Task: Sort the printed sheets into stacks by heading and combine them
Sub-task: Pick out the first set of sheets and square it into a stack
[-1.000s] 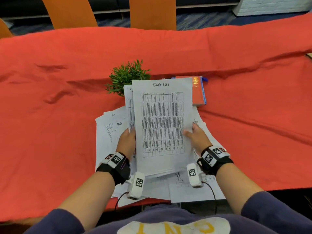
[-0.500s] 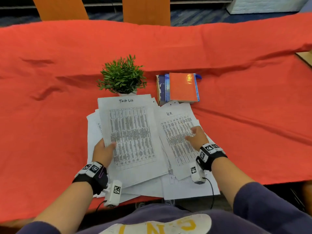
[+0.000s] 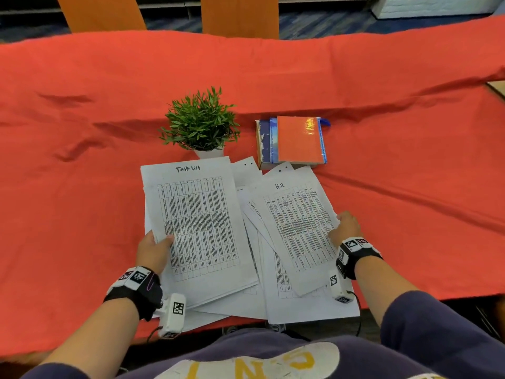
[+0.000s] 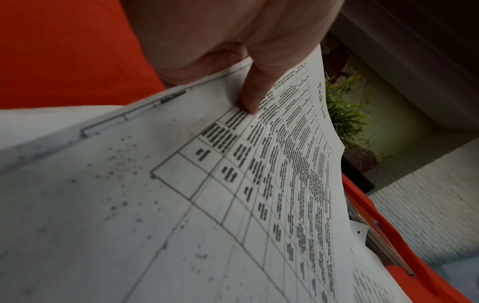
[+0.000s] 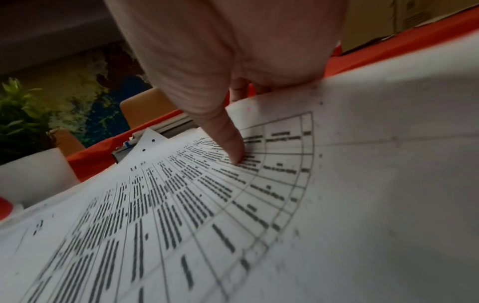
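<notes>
A stack of printed sheets headed "Task List" (image 3: pixel 196 222) is at the left of the paper pile. My left hand (image 3: pixel 157 242) grips its left edge, with the thumb (image 4: pixel 252 98) on top of the Task List stack (image 4: pixel 233 205). To the right lies a sheet headed "H.R" (image 3: pixel 297 228). My right hand (image 3: pixel 341 225) pinches its right edge, the thumb (image 5: pixel 228 139) pressing the printed table of the H.R sheet (image 5: pixel 181 205). More loose sheets (image 3: pixel 300 310) lie spread beneath both, reaching over the table's near edge.
An orange-red cloth (image 3: pixel 82 187) covers the table. A small potted plant (image 3: pixel 200 124) stands just behind the Task List stack. A pile of books (image 3: pixel 295 140) lies behind the H.R sheet. Two orange chairs (image 3: pixel 103 12) stand at the far side.
The Task List stack went from upright in both hands down to the left in my left hand alone. That uncovered the H.R sheet, and my right hand slid to its right edge.
</notes>
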The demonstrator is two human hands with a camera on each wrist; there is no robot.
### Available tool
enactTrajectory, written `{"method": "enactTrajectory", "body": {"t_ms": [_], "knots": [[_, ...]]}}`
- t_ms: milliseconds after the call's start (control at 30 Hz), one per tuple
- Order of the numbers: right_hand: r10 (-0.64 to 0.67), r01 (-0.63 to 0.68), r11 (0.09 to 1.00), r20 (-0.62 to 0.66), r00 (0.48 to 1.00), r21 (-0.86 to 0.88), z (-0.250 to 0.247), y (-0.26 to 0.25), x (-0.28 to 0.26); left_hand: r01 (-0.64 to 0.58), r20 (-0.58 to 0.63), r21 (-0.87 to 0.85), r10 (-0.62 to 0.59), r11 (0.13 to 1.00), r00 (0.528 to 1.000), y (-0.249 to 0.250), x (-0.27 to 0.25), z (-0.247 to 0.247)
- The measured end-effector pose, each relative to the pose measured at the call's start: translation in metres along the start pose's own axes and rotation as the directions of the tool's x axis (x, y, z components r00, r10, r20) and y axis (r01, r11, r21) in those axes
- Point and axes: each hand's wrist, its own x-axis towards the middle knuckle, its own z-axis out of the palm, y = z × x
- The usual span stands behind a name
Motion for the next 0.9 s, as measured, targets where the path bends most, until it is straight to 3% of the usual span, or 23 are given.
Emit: {"method": "enactTrajectory", "body": {"t_ms": [167,300,467,600,767,900], "knots": [[-0.086,0.096,0.971,-0.053,0.995,0.217,-0.017,0.005,-0.009,0.001,0.003,-0.013,-0.001,1.0,1.0,0.003,0.005,-0.001],[-0.199,0.188,0.865,-0.025,0.98,0.466,-0.036,0.005,-0.023,0.006,0.003,-0.038,-0.005,0.999,1.0,0.002,0.009,-0.003],[-0.276,0.224,0.856,0.047,0.96,0.466,-0.039,-0.004,-0.03,0.011,-0.013,-0.05,-0.012,0.999,1.0,0.0,0.012,-0.005],[-0.366,0.306,0.878,0.106,0.925,0.367,-0.022,-0.019,-0.032,0.01,-0.021,-0.045,-0.011,0.999,1.0,-0.004,0.015,-0.009],[-0.285,0.285,0.958,0.095,0.954,0.008,0.001,-0.026,-0.01,0.005,-0.016,-0.052,-0.006,0.999,1.0,-0.006,0.014,-0.013],[-0.144,0.168,0.956,0.112,0.983,-0.242,0.007,-0.015,0.008,0.011,-0.017,-0.071,-0.012,0.997,1.0,-0.007,0.008,-0.015]]}}
